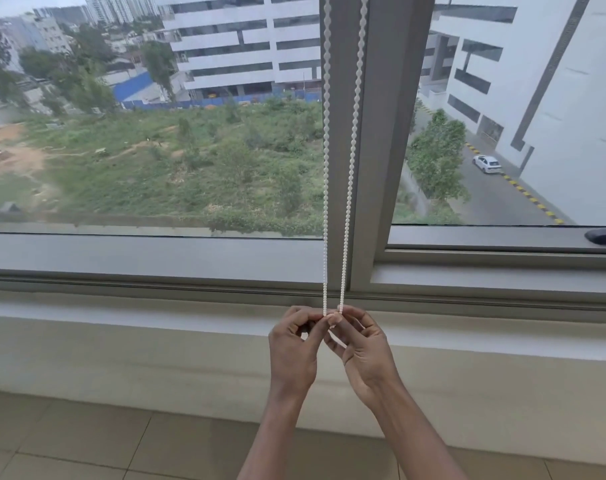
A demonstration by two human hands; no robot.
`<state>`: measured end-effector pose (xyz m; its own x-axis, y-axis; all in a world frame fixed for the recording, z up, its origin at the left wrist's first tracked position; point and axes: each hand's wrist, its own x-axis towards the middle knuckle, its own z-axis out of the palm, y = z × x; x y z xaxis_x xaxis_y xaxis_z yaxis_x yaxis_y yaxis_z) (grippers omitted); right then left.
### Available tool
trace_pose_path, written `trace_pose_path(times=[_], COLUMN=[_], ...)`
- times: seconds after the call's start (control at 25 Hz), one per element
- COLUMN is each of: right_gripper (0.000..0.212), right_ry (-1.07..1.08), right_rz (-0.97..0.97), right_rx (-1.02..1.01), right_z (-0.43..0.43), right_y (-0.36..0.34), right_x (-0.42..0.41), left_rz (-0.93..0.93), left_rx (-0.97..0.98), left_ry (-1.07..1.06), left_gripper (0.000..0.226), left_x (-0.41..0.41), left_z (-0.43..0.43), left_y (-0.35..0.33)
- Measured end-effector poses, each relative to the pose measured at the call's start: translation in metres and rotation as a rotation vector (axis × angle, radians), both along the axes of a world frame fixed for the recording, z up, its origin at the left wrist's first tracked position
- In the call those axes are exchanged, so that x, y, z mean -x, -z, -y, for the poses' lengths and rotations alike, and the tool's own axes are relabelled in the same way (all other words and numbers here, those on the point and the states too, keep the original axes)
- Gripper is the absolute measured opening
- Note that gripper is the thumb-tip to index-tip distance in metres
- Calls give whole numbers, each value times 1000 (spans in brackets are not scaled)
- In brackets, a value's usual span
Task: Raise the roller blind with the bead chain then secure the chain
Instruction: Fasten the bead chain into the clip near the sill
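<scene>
Window glass fully clear, blind out of view above; bead chain (343,168) hangs along the frame w/ both strands down to the sill. Left hand (292,348) & right hand (362,351) pinch its bottom loop together. Risk: beads slip from fingertips, chain swings free.

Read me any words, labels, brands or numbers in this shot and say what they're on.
None can be read.
Bead chain, held at its bottom by the left hand and right hand: no label.
Window frame: no print.
Buildings and white car outside: any signs or plate too small.
</scene>
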<state>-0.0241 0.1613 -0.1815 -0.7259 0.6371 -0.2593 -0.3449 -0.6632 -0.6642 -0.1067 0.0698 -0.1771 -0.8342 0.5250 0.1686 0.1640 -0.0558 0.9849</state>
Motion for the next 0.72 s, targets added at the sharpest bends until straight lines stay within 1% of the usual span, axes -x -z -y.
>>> trace_pose_path(times=[0.08,0.16,0.28,0.36,0.44,0.56,0.64,0.72], right_gripper=[21,20,17,14,13,9,8,8], right_ry=[5,18,88,143,187,239,253,249], right_rz=[-3,13,47,91,133,159,172,191], right_rx=[29,12,-68,-135,-152,-138,-131,-140], right_z=[3,12,22,22,18,14,15,18], right_y=[4,9,14,14,12,9,9,8], right_x=[1,3,5,9,13,17,19,20], left_rz=[-5,63,186,190,129,19,-32,-88], left_rx=[15,-4,-65,-64,27,259,404,511], left_ry=[-19,-36,-36,-5,-24,-143,-160,-112], left_gripper=[12,11,11,14,13,11,18,29], left_x=[-2,-7,-11,-4,14,53,79,99], left_z=[4,12,23,26,24,15,10,5], left_y=[6,15,23,24,30,54,73,89])
